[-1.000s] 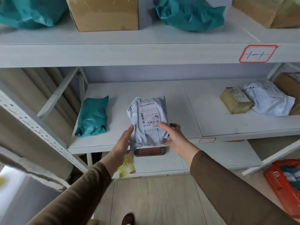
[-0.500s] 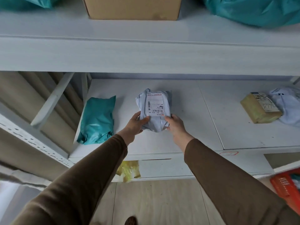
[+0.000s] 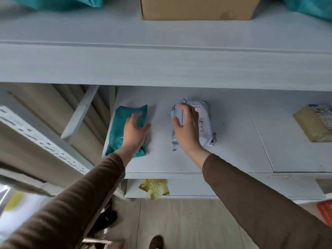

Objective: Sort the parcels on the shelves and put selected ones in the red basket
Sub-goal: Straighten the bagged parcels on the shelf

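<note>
A grey plastic parcel [image 3: 204, 123] with a white label lies on the middle shelf [image 3: 230, 151]. My right hand [image 3: 186, 128] rests on top of it, fingers curled over its left side. A teal parcel [image 3: 120, 126] lies at the shelf's left end. My left hand [image 3: 134, 132] hovers over the teal parcel with fingers spread, holding nothing. Only a corner of the red basket [image 3: 325, 209] shows at the lower right edge.
A tan box parcel [image 3: 314, 124] lies at the right of the same shelf. The upper shelf [image 3: 161, 65] carries a cardboard box [image 3: 197, 8] and teal bags [image 3: 59, 2]. A yellow bag [image 3: 154, 187] sits on the lower shelf. A perforated post [image 3: 41, 139] stands left.
The grey parcel has gone from both hands down onto the middle shelf. My left hand has let go and moved left over the teal parcel. The view has shifted left.
</note>
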